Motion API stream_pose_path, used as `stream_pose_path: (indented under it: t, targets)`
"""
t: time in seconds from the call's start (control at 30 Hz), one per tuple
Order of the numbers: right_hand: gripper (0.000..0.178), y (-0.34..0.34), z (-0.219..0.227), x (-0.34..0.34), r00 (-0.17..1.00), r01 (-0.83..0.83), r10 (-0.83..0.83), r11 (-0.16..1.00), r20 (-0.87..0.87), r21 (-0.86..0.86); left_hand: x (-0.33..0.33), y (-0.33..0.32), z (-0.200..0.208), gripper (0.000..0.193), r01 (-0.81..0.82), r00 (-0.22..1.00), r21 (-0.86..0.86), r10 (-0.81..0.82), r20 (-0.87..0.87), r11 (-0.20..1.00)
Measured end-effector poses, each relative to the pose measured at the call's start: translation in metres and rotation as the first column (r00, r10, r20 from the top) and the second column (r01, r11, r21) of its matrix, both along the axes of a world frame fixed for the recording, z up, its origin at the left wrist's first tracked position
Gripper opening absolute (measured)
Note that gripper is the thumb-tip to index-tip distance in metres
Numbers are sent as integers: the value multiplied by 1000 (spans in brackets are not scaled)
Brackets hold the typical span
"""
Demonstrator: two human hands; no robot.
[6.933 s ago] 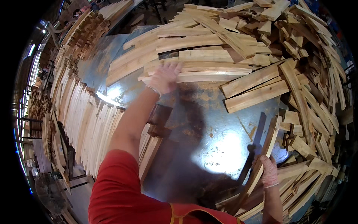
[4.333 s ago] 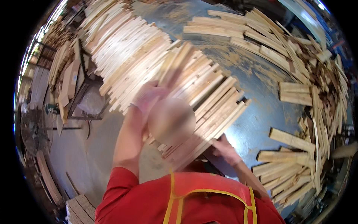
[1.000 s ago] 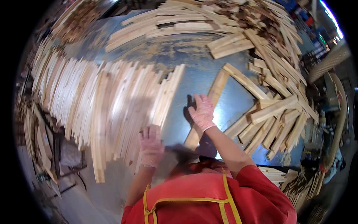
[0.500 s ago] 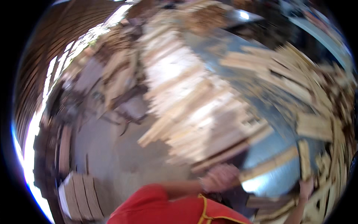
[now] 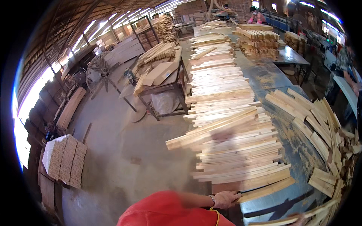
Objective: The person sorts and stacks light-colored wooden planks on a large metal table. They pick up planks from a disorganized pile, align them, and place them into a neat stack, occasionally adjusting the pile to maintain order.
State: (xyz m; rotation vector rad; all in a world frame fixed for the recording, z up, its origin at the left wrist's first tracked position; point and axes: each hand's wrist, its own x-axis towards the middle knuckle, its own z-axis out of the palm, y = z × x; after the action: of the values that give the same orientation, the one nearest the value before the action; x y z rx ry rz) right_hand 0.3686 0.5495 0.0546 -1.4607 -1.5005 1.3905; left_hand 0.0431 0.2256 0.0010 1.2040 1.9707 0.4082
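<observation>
Closest in, the right hand point(image 5: 300, 220) was a blur at the lower edge beside a pale strip of wood point(image 5: 316, 212); whether its fingers gripped could not be told. Just ahead, the gloved left hand point(image 5: 225, 199) had its fingers at the left end of a plank point(image 5: 268, 189), though whether they were closed on it was unclear. Handling it well probably called for keeping it flat, working from the end and keeping fingertips out of the dark gap alongside.

The plank lay on the bench point(image 5: 260, 206) at the near end of the long row point(image 5: 220, 83), almost parallel to its neighbour. It looked straight, narrow and yellowish, somewhat deeper in tone than the whitish pieces farther up. Beyond, several boards point(image 5: 217, 130) lay slantwise over the row, jutting past its left side; farther still stood a stack of lumber point(image 5: 260, 41).
</observation>
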Motion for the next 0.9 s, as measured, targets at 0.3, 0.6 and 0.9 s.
stream_pose_path:
  t: [0.3,0.6,0.9]
  targets:
    - [56,-179,-63,-215,928,-212,5,829,-373,-517,-44,-46,64,43,75,996,136,-79,29,988]
    - [66,-180,-90,-194,997,6,18,947,70,-322,-87,-55,-2,50,797,547,177,-565,-618,578]
    - [69,-161,-62,-222,757,-579,622,780,200,-235,-72,-52,52,60,425,678,139,-213,-704,894]
